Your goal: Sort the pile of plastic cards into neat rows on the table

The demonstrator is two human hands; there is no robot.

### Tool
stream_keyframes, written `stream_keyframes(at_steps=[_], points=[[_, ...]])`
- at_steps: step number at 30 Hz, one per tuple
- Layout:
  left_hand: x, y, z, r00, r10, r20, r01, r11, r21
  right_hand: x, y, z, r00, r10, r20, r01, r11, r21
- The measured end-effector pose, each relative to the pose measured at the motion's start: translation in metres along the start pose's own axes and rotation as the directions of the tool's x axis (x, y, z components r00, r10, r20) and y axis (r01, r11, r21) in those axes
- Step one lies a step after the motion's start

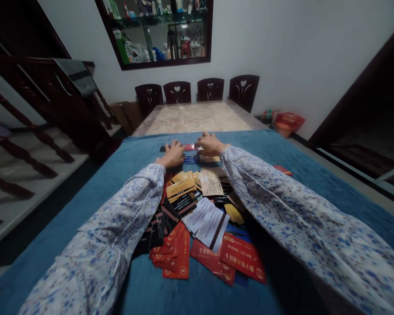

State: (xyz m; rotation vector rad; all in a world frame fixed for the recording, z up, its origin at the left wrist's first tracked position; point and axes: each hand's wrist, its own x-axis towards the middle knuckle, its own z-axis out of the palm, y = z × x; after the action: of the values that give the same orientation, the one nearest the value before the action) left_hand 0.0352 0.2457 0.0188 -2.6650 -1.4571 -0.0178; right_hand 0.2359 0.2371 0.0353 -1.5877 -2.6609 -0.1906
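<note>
sleeves (118, 223), red card (189, 147) between hands (174, 154)

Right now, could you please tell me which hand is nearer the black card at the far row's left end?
Left: the left hand is beside the black card; the right hand is farther right, past the red card.

Home dining room: chairs (169, 93) and a display cabinet (166, 64) are beyond the left grip (173, 155); a banister (26, 61) is leftward.
</note>
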Motion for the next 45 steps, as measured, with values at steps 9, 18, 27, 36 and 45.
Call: stream_keyframes(at_steps=[9,18,27,36,45], points=[[-0.027,0.017,-0.005,0.999,0.039,-0.037,-0.041,0.999,-0.03,-0.032,-0.009,-0.002,1.0,-0.003,-0.005,0.003,1.0,0.006],[-0.049,0.04,-0.006,0.995,0.088,-0.044,-0.09,0.995,-0.051,-0.065,-0.006,-0.003,1.0,-0.015,-0.022,0.015,1.0,0.013],[-0.061,0.054,-0.003,0.987,0.144,-0.077,-0.149,0.987,-0.063,-0.097,-0.005,-0.004,0.998,-0.018,-0.066,0.022,0.998,0.053],[-0.067,0.067,-0.001,0.987,0.14,-0.08,-0.146,0.986,-0.077,-0.129,-0.01,-0.002,0.995,-0.023,-0.096,0.028,0.998,0.053],[-0.079,0.088,-0.009,0.976,0.209,-0.061,-0.215,0.972,-0.1,-0.162,-0.012,0.007,0.994,0.034,-0.102,-0.028,0.998,0.057]])
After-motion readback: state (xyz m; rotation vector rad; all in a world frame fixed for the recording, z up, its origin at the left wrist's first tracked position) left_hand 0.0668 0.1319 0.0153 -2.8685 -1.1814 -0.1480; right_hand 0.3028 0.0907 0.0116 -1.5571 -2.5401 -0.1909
